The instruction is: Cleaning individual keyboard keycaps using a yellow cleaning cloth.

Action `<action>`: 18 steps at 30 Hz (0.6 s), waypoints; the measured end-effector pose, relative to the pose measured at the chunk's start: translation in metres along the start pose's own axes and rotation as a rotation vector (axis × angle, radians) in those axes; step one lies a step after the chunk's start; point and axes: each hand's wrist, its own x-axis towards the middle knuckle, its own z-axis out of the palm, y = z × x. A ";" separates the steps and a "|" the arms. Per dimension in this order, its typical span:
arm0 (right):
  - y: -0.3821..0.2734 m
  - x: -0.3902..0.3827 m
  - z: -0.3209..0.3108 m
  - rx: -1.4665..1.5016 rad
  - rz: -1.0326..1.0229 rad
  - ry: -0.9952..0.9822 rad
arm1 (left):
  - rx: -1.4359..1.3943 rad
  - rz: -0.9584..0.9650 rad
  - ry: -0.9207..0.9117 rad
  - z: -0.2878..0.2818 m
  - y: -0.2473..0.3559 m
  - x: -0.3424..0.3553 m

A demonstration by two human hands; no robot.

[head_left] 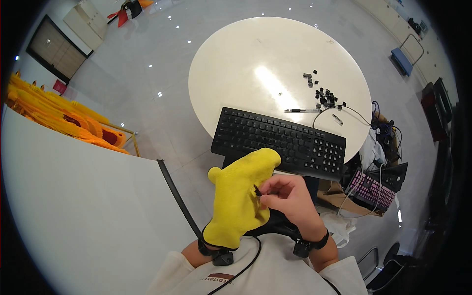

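Observation:
A yellow cloth (241,191) with a dark edge at the wrist covers my left hand, so its fingers are hidden. My right hand (290,196) pinches a small black keycap (257,191) between thumb and fingers, right against the cloth. Just beyond both hands lies a black keyboard (265,135), overhanging the near edge of the table. Its right-hand number block has lost its caps and shows bare switch stems. Several loose black keycaps (325,97) are scattered on the table farther off to the right.
The round white table (226,59) also bears a pen (301,110), a small pen-like piece (338,119) and a cable. At the lower right, a pink-keyed keyboard (371,189) rests over a cardboard box. A white surface (98,211) stands at my left, with orange items beyond it.

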 end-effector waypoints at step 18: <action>-0.012 -0.052 -0.042 0.046 -0.212 0.218 | -0.075 -0.087 0.249 -0.132 -0.142 0.088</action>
